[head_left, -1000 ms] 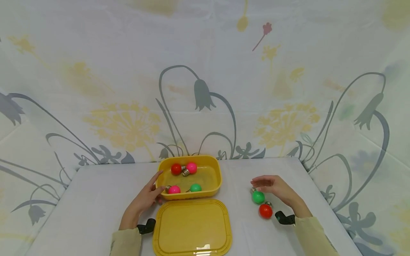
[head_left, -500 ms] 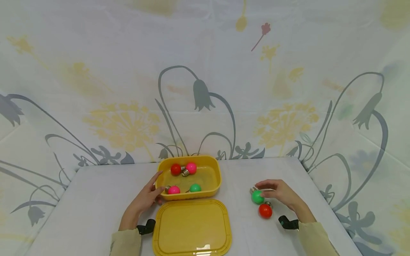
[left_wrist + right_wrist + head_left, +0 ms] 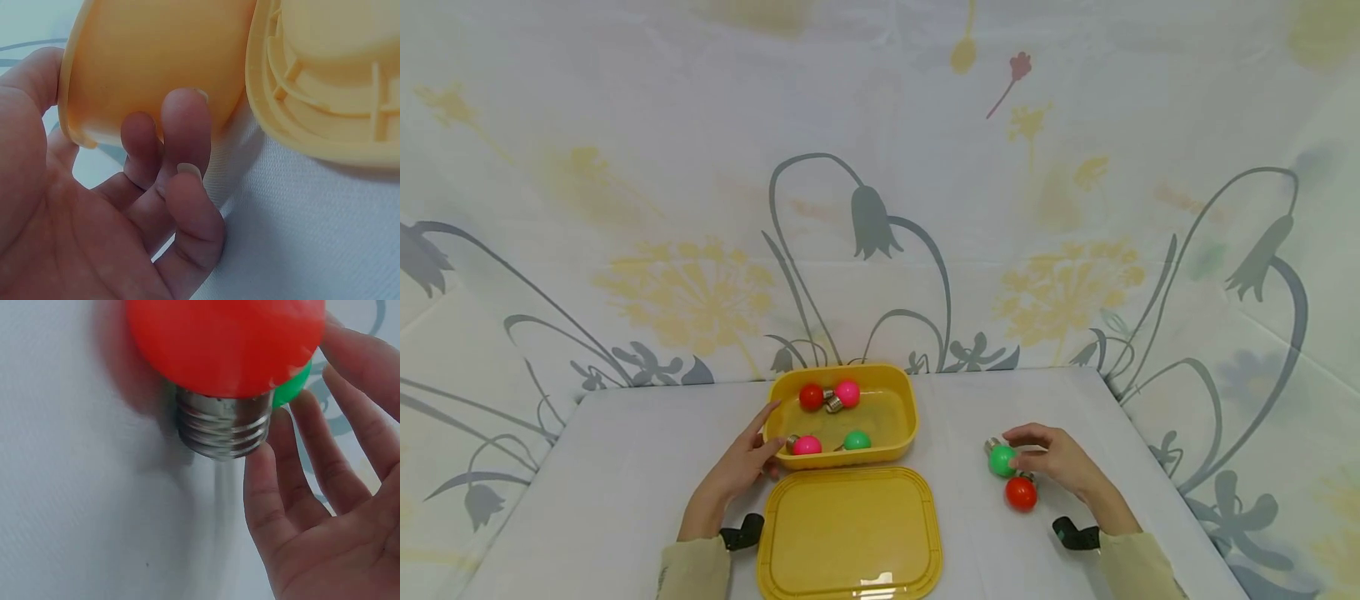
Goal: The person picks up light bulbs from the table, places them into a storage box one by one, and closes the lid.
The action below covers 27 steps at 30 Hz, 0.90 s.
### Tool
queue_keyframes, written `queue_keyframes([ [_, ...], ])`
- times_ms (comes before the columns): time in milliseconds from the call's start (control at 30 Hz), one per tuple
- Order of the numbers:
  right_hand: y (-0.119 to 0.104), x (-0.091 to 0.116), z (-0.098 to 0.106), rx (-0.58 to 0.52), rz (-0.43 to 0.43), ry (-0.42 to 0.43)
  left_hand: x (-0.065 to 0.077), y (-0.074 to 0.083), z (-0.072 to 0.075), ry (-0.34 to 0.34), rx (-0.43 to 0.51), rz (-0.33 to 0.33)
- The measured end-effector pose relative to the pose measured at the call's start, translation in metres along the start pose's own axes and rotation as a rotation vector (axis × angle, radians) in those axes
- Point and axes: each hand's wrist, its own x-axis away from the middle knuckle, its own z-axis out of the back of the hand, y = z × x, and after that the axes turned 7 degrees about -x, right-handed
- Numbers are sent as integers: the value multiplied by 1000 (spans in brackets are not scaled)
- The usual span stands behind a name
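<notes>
At the left end of a yellow plastic box [image 3: 897,451] rests my left hand [image 3: 741,463], its thumb and index finger at the rim. In the left wrist view, the other fingers curl against the box's outer wall [image 3: 156,50]. The box holds several round light bulbs: a red one [image 3: 812,397], pink ones [image 3: 847,393] and a green one [image 3: 857,440]. My right hand [image 3: 1063,461] is beside a green bulb [image 3: 1002,461] on the table, thumb at its globe, fingers loosely bent. A red bulb [image 3: 1021,494] lies just in front, large in the right wrist view with its metal screw base [image 3: 222,425].
A yellow lid [image 3: 850,533] lies flat in front of the box, close to its near side. White cloth [image 3: 958,500] covers the table, and a flower-patterned curtain [image 3: 880,208] hangs behind and at both sides. Each wrist wears a small black camera [image 3: 1076,534].
My right hand has drawn slightly right and nearer to me, uncovering more of the green bulb's base. The left hand, box and lid stay as they were.
</notes>
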Motion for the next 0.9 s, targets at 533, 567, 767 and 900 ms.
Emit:
queue_keyframes([
  [533,2,-4,-10,54,45,13,2,3,2,-8,-8,3],
  [567,2,-4,-10,60,50,11,2,3,2,-10,-8,0],
  [767,4,-4,-8,78,97,-10,2,3,2,-8,-11,1],
  [900,5,-3,-8,74,130,-35,2,4,1,-8,-9,9],
])
